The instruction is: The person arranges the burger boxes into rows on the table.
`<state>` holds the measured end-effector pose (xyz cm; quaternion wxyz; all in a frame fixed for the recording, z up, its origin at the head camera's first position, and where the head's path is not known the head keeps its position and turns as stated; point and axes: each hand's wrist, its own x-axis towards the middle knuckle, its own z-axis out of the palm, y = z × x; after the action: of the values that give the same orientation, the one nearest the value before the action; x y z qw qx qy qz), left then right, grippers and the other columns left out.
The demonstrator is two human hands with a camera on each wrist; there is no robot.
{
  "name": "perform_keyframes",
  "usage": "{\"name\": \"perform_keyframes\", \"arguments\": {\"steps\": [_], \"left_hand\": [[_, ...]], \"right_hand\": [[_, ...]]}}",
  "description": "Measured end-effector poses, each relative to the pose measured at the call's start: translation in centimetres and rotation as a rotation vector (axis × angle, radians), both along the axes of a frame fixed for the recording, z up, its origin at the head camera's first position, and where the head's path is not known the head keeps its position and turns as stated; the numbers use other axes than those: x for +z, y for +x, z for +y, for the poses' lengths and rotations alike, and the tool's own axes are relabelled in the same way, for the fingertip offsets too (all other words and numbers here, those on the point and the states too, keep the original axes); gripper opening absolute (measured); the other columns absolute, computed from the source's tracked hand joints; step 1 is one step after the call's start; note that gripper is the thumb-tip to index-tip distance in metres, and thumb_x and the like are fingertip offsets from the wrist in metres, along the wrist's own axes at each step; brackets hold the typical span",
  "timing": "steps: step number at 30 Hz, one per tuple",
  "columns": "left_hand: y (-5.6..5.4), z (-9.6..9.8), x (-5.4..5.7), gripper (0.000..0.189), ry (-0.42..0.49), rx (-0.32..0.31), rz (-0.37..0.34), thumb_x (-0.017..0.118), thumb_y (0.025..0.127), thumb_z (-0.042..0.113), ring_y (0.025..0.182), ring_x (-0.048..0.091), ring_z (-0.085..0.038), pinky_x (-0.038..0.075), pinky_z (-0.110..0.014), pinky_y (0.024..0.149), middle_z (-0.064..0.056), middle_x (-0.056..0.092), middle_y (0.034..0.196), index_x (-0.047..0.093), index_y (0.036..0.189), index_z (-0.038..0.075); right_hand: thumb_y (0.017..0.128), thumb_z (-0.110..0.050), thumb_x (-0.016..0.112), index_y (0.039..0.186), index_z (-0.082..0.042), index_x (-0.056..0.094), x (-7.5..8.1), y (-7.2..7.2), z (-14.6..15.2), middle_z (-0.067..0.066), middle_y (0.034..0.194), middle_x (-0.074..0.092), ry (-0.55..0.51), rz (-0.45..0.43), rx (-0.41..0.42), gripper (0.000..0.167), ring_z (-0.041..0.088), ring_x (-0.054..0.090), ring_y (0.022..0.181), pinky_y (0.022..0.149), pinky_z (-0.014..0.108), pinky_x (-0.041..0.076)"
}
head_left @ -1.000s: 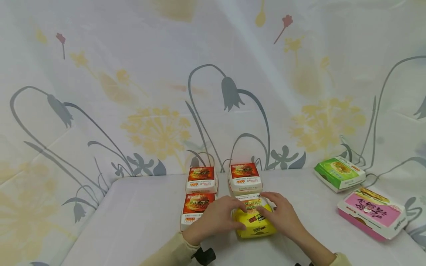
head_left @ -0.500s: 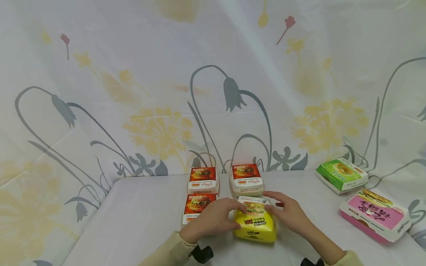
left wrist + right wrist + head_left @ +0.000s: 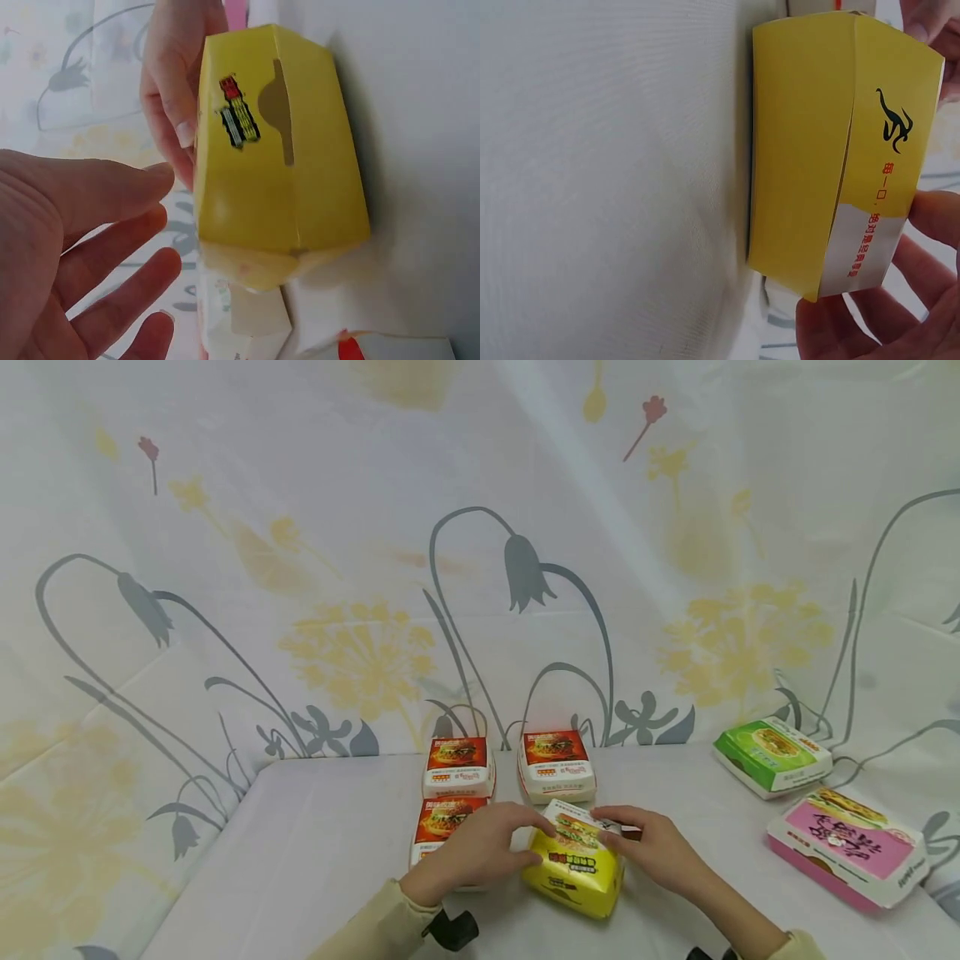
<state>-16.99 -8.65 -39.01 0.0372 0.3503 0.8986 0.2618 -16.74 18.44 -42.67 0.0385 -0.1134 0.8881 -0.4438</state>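
A yellow burger box [image 3: 573, 868] with a white strip at its far end sits at an angle on the white-covered surface, between both hands. My right hand [image 3: 660, 847] holds its far right corner, the thumb over the top edge and fingertips at the white end in the right wrist view. On the other side, my left hand [image 3: 487, 847] has its fingers spread beside the box; a gap shows between thumb and box in the left wrist view. Just beyond stands a red-and-white burger box [image 3: 557, 768]. The left hand partly covers another red-and-white box [image 3: 442, 827].
Behind the partly covered box stands a further red-and-white burger box [image 3: 457, 768]. Off to the right lie a green box [image 3: 772, 756] and a larger pink box [image 3: 847, 843]. A flower-printed cloth [image 3: 360, 527] hangs behind the surface.
The yellow box has turned clockwise and slid slightly toward the person, its near right corner now lower. The right hand moved a little right; the left hand stays almost where it was.
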Motion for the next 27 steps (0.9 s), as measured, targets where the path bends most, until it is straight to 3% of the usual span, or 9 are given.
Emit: {"name": "perform_keyframes", "arguments": {"steps": [6, 17, 27], "left_hand": [[0.3, 0.3, 0.4, 0.027, -0.006, -0.058, 0.037, 0.076, 0.089, 0.023, 0.105, 0.059, -0.001, 0.047, -0.025, 0.092, 0.016, 0.067, 0.117, 0.073, 0.115, 0.026], [0.2, 0.3, 0.4, 0.028, -0.037, 0.013, -0.024, 0.077, 0.088, 0.027, 0.104, 0.059, -0.004, 0.049, -0.027, 0.09, 0.017, 0.066, 0.114, 0.073, 0.116, 0.026], [0.0, 0.8, -0.5, 0.046, -0.046, 0.033, -0.029, 0.084, 0.079, 0.043, 0.107, 0.055, -0.002, 0.047, -0.028, 0.093, 0.02, 0.062, 0.119, 0.069, 0.121, 0.029]], "right_hand": [[0.092, -0.027, 0.072, 0.122, -0.012, 0.071, 0.2, 0.5, -0.2, 0.011, 0.128, 0.065, 0.009, 0.023, -0.025, 0.033, 0.034, 0.058, 0.12, 0.091, 0.044, 0.053], [0.094, -0.026, 0.07, 0.116, -0.013, 0.073, -0.3, 1.7, 0.5, 0.003, 0.114, 0.07, 0.05, 0.133, -0.069, 0.026, 0.022, 0.064, 0.104, 0.079, 0.027, 0.055], [0.088, -0.028, 0.077, 0.113, -0.015, 0.073, -0.2, 2.7, 0.5, -0.002, 0.11, 0.069, 0.054, 0.1, -0.09, 0.028, 0.016, 0.062, 0.099, 0.079, 0.028, 0.053]]}}
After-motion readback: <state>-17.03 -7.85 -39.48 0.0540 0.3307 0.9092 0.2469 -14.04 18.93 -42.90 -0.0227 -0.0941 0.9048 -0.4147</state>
